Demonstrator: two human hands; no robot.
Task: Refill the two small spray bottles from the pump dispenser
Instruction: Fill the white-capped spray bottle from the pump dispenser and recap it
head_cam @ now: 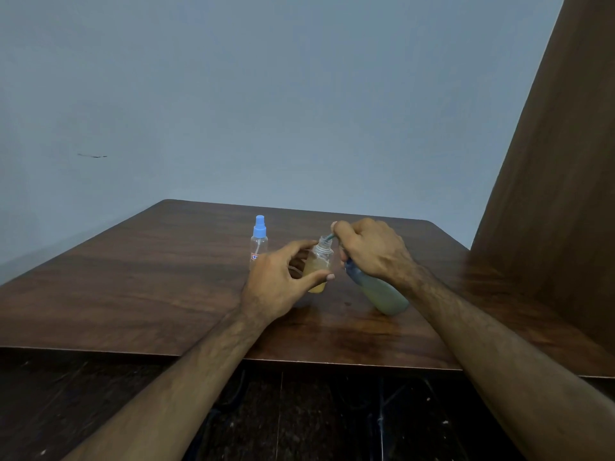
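Note:
An uncapped small clear spray bottle point(318, 268) holding yellowish liquid stands on the wooden table point(166, 277). My left hand point(279, 281) holds it, with thumb and fingers curled round its body. My right hand point(369, 251) grips the top of the pump dispenser point(382, 292), a greenish bottle tilted to the left, its nozzle tip at the open neck of the small bottle. The pump head is mostly hidden under my fingers. A second small spray bottle point(258, 242) with a light blue sprayer cap stands upright just behind my left hand.
A brown wooden panel point(559, 194) rises along the table's right side. A plain bluish wall stands behind the table. The table's front edge point(299, 362) is near my forearms, with dark floor below.

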